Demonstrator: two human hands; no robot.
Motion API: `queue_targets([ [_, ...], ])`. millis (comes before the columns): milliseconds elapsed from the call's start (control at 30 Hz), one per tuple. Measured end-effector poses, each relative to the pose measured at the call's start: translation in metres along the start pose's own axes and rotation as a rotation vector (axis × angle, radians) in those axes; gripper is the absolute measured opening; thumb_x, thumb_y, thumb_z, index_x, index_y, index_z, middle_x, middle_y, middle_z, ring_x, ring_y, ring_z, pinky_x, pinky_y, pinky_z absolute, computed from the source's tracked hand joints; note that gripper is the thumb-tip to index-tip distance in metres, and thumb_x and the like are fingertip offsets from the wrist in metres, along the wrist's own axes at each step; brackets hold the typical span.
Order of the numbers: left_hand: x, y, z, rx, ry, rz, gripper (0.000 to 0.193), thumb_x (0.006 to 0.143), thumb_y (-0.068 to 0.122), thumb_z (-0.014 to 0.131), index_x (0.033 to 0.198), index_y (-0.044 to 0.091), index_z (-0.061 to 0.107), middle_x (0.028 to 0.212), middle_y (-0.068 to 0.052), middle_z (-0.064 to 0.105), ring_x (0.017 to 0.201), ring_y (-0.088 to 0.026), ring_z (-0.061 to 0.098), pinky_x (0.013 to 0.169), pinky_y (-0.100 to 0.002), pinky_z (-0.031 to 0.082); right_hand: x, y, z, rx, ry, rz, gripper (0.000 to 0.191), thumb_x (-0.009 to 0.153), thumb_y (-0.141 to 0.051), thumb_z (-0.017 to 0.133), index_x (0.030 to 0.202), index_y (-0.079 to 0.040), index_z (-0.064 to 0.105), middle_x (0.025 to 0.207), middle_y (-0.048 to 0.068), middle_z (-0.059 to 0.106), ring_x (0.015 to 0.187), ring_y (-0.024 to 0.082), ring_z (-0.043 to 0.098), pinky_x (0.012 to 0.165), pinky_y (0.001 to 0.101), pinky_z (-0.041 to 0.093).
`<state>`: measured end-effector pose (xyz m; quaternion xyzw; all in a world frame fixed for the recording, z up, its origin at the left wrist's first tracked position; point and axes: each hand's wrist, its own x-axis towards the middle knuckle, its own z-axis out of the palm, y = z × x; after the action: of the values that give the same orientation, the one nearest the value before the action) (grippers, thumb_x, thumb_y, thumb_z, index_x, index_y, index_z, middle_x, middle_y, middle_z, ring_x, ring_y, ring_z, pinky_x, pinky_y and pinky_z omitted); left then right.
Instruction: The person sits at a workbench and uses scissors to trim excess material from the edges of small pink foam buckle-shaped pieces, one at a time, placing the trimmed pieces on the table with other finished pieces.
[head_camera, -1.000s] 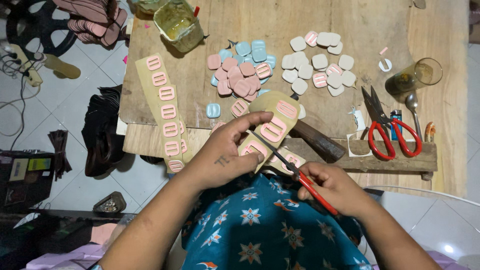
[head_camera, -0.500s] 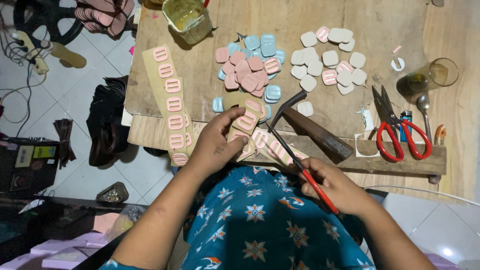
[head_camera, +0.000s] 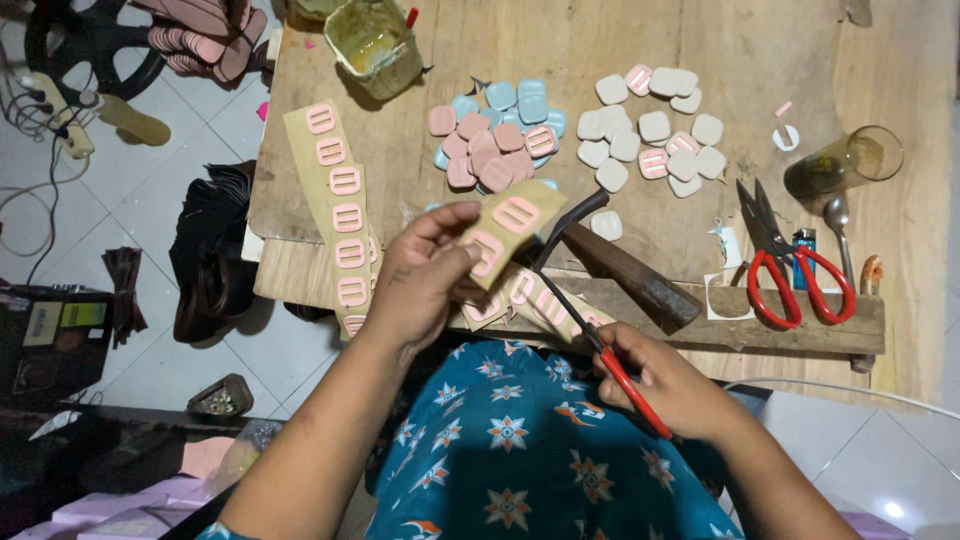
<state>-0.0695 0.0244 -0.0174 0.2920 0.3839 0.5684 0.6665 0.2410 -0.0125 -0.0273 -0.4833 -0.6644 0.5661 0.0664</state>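
A tan strip (head_camera: 505, 228) bearing pink buckle-shaped pieces is held above the near edge of the desk (head_camera: 700, 40), pinched in the grip of the left hand (head_camera: 425, 275) — thumb and fingers closed on its lower end. A red-handled pair of scissors (head_camera: 590, 330) is gripped by the right hand (head_camera: 665, 385), fingers wrapped shut about the handles, the dark blades pointed up toward the strip and partly parted. The main risk is judged to lie where the blade tips are brought close to the left fingers (head_camera: 455, 215): the strip is held in the air with no support, so it may be bent or twisted under the cut, and a pink piece may be nicked or a fingertip caught. A hammer (head_camera: 625, 268) lies just behind the blades; it could be struck by the tips. Further cut strips (head_camera: 530, 300) rest on the desk edge below and could be brushed off onto the lap — the pink and blue heap (head_camera: 490, 145) is set well apart.
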Motion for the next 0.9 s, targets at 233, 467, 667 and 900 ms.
queue_targets([
  [233, -0.023, 0.02, 0.028, 0.354, -0.234, 0.115, 0.048, 0.09, -0.004, 0.06, 0.138, -0.005, 0.057, 0.133, -0.012, 0.06, 0.125, -0.016, 0.061, 0.109, -0.031, 0.05, -0.01, -0.011, -0.008, 0.023, -0.049, -0.075, 0.053, 0.077, -0.031, 0.078, 0.12, -0.009, 0.055, 0.094, 0.004, 0.066, 0.087, 0.016, 0.063, 0.079, 0.0311, 0.054],
  [467, -0.03, 0.031, 0.043, 0.595, -0.288, 0.159, 0.058, 0.085, 0.0, 0.063, 0.143, -0.002, 0.055, 0.137, -0.012, 0.058, 0.124, -0.017, 0.06, 0.109, -0.031, 0.049, -0.013, -0.021, -0.012, -0.062, -0.014, -0.121, 0.053, 0.075, -0.034, 0.08, 0.117, -0.008, 0.06, 0.094, 0.005, 0.066, 0.087, 0.016, 0.064, 0.079, 0.0314, 0.053],
  [667, -0.032, 0.029, 0.044, 0.584, -0.296, 0.121, 0.059, 0.087, 0.002, 0.064, 0.145, -0.002, 0.053, 0.136, -0.012, 0.058, 0.118, -0.015, 0.061, 0.104, -0.03, 0.052, -0.011, -0.026, -0.009, 0.017, -0.017, -0.056, 0.054, 0.072, -0.036, 0.081, 0.114, -0.007, 0.063, 0.091, 0.006, 0.065, 0.084, 0.017, 0.062, 0.076, 0.0325, 0.053],
  [900, -0.034, 0.026, 0.043, 0.521, -0.313, 0.086, 0.062, 0.086, -0.001, 0.062, 0.147, -0.002, 0.05, 0.138, -0.01, 0.057, 0.117, -0.013, 0.062, 0.102, -0.028, 0.052, -0.011, -0.021, -0.01, 0.066, -0.034, -0.068, 0.041, 0.075, -0.031, 0.083, 0.102, -0.004, 0.067, 0.086, 0.005, 0.065, 0.08, 0.014, 0.06, 0.072, 0.0309, 0.051],
])
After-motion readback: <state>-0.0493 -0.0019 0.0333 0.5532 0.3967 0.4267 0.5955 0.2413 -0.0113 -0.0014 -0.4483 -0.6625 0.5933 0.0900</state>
